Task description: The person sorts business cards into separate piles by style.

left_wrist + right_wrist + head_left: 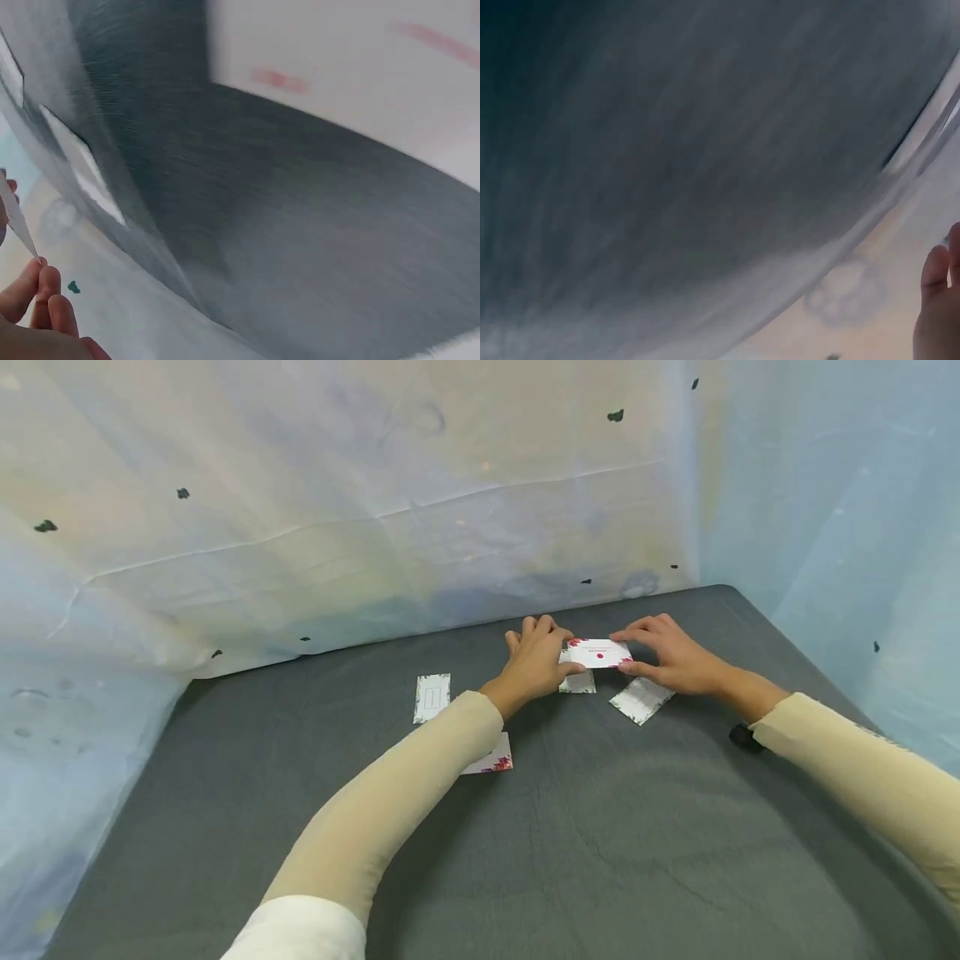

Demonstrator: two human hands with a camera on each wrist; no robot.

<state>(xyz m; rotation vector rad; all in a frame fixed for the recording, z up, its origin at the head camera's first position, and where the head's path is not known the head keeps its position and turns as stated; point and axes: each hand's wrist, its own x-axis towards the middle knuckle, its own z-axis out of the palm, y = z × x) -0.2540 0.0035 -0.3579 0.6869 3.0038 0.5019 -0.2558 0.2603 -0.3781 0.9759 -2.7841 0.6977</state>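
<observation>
Both hands hold one small white card with red flowers (599, 653) just above the grey table (600, 843). My left hand (542, 658) pinches its left end between thumb and fingers. My right hand (660, 653) pinches its right end the same way. In the left wrist view the card (16, 214) shows edge-on above my fingertips (41, 289). The right wrist view is blurred and shows only a fingertip (935, 274) at the right edge.
Other cards lie flat on the table: one under the held card (578, 682), one by my right hand (641, 699), one to the left (432, 697), one half hidden by my left forearm (495, 762). A small black object (745, 737) sits beside my right wrist. Pale sheeting (375, 510) walls the table.
</observation>
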